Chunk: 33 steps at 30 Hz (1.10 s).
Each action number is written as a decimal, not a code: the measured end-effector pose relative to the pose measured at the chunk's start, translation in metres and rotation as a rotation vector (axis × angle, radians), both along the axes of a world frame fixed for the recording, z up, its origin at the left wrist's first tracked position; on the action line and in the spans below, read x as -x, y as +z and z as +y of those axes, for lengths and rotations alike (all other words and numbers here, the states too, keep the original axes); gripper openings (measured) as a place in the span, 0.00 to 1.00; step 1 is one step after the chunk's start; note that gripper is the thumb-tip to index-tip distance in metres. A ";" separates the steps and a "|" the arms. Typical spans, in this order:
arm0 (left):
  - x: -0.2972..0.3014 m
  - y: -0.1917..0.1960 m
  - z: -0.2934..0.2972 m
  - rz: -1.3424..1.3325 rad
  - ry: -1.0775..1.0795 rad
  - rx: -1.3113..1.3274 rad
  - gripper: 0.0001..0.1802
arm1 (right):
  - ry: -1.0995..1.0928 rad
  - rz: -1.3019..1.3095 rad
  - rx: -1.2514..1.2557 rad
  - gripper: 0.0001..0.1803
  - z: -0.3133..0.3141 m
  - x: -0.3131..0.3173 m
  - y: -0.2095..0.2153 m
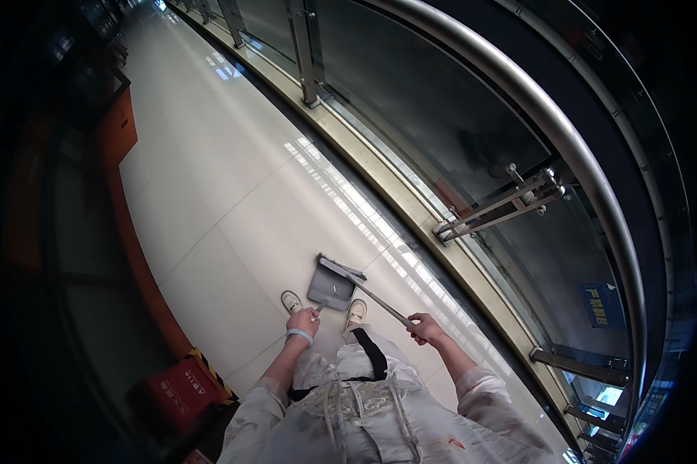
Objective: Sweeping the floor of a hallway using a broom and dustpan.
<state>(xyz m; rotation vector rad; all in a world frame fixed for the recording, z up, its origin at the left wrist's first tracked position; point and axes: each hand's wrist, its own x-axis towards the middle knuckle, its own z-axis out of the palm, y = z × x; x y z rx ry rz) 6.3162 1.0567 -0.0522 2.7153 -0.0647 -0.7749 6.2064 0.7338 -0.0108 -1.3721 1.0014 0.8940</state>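
My left hand (303,322) is closed round the handle of a grey dustpan (331,284), which rests on or just above the floor between my shoes. In my right hand (423,329) is the end of a long thin broom handle (383,306). The handle slants forward and left to the broom head (341,267), which lies across the far edge of the dustpan. A small light mark shows inside the pan; I cannot make out what it is. A pale band circles my left wrist.
Glossy pale tiles (201,185) make up the floor. Along the right runs a glass railing with a metal handrail (550,100), posts (488,214) and a low ledge (379,178). A red box (180,393) with a striped edge stands at the lower left, beside an orange-brown wall base (143,271).
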 end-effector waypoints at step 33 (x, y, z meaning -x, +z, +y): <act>-0.129 0.034 0.235 0.020 0.427 0.051 0.10 | 0.179 -0.215 0.173 0.22 0.198 -0.300 -0.036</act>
